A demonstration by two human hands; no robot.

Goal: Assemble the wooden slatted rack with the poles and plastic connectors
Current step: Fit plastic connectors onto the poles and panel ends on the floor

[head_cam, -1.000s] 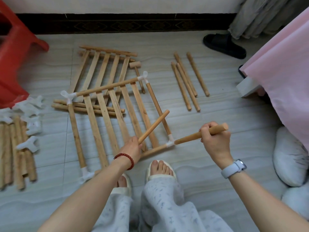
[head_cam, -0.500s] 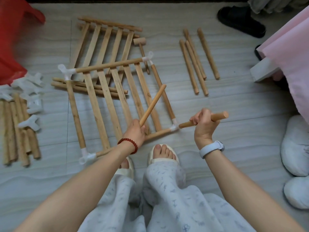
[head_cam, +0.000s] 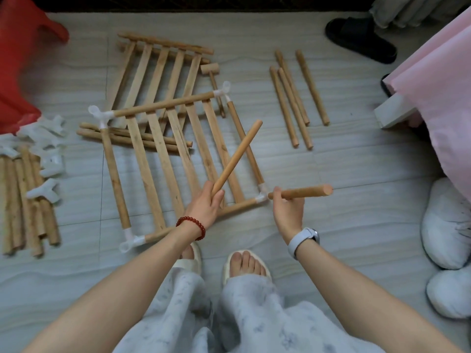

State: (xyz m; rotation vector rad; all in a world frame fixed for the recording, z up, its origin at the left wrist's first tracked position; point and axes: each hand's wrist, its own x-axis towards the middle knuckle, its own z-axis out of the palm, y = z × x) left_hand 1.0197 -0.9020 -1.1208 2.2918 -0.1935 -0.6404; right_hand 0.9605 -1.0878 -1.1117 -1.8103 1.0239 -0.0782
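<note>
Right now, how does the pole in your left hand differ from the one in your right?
The left hand grips its pole at the bottom end, so it slants up over the slatted frame. The right hand holds its pole nearly level, one end at the corner connector. Both are smooth, round and similar in colour.

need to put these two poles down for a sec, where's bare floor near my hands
Bare floor lies right of the frame, between its near right connector, the four loose poles and the white cushions. A strip in front of the frame by the left arm is free too. The far left is crowded with a pole pile and connectors.
</note>
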